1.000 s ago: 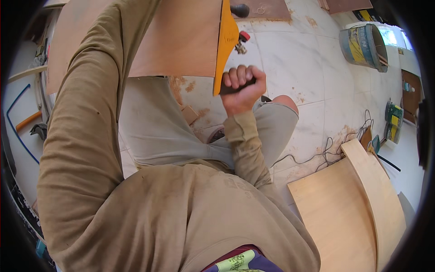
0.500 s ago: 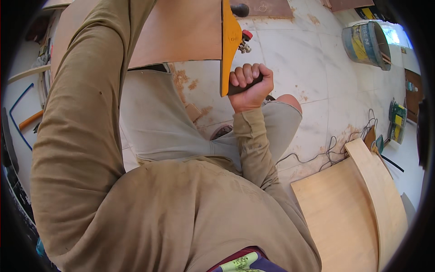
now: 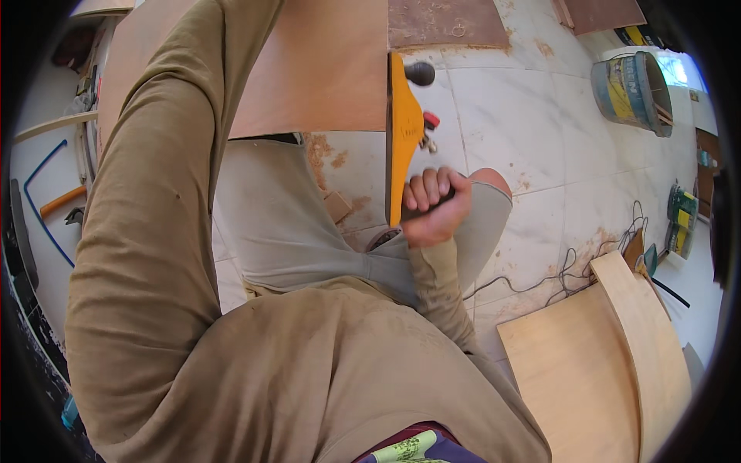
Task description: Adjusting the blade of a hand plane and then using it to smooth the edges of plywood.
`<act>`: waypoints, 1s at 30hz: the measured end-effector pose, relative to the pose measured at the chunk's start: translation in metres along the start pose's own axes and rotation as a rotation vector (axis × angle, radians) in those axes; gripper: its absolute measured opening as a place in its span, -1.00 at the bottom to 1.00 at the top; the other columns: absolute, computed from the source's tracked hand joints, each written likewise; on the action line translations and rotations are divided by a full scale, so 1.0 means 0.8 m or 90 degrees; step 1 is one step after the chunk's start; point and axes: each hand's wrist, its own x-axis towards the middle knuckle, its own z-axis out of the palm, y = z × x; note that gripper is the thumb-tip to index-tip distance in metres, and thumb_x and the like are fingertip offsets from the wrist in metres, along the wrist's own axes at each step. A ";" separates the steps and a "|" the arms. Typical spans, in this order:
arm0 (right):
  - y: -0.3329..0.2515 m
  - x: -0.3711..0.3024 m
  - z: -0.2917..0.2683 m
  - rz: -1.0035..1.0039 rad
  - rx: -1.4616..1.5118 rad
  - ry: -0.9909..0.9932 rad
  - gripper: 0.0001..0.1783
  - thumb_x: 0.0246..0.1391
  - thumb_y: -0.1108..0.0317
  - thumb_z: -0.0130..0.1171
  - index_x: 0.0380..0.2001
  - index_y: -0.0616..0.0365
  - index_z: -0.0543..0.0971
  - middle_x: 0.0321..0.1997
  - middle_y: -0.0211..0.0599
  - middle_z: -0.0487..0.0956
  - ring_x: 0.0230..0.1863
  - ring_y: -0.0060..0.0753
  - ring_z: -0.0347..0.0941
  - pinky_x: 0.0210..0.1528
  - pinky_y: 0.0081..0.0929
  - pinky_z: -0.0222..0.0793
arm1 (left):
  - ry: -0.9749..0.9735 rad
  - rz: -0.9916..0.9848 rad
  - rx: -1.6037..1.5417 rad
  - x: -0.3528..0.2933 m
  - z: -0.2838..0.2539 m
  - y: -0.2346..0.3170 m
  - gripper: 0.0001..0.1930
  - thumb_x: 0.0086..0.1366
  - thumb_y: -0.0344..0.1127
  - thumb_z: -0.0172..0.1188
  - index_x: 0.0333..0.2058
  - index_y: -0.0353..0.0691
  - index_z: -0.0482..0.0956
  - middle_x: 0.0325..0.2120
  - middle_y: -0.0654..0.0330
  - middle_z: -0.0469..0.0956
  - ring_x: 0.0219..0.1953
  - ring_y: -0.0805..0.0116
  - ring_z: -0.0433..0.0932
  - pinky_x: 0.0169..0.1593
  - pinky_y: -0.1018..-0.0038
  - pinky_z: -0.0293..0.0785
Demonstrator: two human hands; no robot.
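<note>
My right hand [image 3: 440, 210] is wrapped round the dark rear handle of a yellow hand plane [image 3: 407, 139]. The plane is turned on its side, its sole facing left along the right edge of a reddish-brown wooden board [image 3: 324, 73]. Its front end meets the board's near right corner, while the rear end reaches past it toward me. A round black knob and a red-tipped metal clamp part stick out on the plane's right side. My left arm [image 3: 154, 193] stretches up over the board; the left hand lies beyond the picture's upper edge.
Sawdust and shavings dot the tiled floor [image 3: 540, 100]. A blue-grey bucket [image 3: 629, 89] stands at the far right. Pale plywood pieces [image 3: 571, 363] and a dark cable [image 3: 563, 274] lie at the near right. On the left are a blue-framed saw [image 3: 35, 181] and an orange-handled tool [image 3: 62, 202].
My right hand has pulled the hand plane back toward me along the board's edge, so more of it extends past the corner. The whole view has shifted slightly as well.
</note>
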 end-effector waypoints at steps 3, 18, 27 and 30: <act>0.005 -0.075 -0.018 0.049 0.037 -0.006 -0.64 0.18 0.16 0.02 -0.65 -0.04 0.24 -0.72 -0.51 0.17 -0.74 -0.50 0.03 -0.64 -0.43 0.10 | -0.055 -0.029 0.037 -0.004 -0.086 -0.007 -0.67 0.31 -0.16 0.02 -0.17 -0.08 0.75 -0.03 0.09 0.68 0.06 0.01 0.63 0.05 -0.02 0.47; -0.015 -0.077 0.075 0.026 0.042 -0.024 -0.63 0.35 0.15 0.00 -0.57 -0.08 0.27 -0.69 -0.58 0.16 -0.72 -0.60 0.08 -0.64 -0.53 0.15 | -0.062 -0.031 -0.033 -0.034 -0.119 -0.007 -0.50 0.44 0.03 -0.15 0.12 -0.04 0.61 0.23 0.06 0.49 0.34 0.03 0.38 0.34 -0.14 0.18; -0.001 -0.061 0.104 0.018 0.030 -0.011 -0.65 0.32 0.21 -0.03 -0.59 -0.09 0.27 -0.71 -0.59 0.17 -0.73 -0.61 0.07 -0.65 -0.54 0.13 | -0.082 -0.014 -0.021 -0.033 -0.126 -0.018 -0.50 0.44 0.04 -0.16 0.13 -0.03 0.60 0.24 0.06 0.49 0.35 0.03 0.37 0.36 -0.15 0.14; -0.013 -0.092 0.095 0.031 0.017 -0.010 -0.65 0.32 0.22 -0.04 -0.60 -0.09 0.26 -0.71 -0.59 0.17 -0.73 -0.61 0.06 -0.65 -0.55 0.13 | -0.085 -0.011 -0.023 -0.034 -0.125 -0.021 -0.50 0.45 0.04 -0.16 0.14 -0.02 0.60 0.25 0.06 0.48 0.35 0.03 0.37 0.37 -0.15 0.13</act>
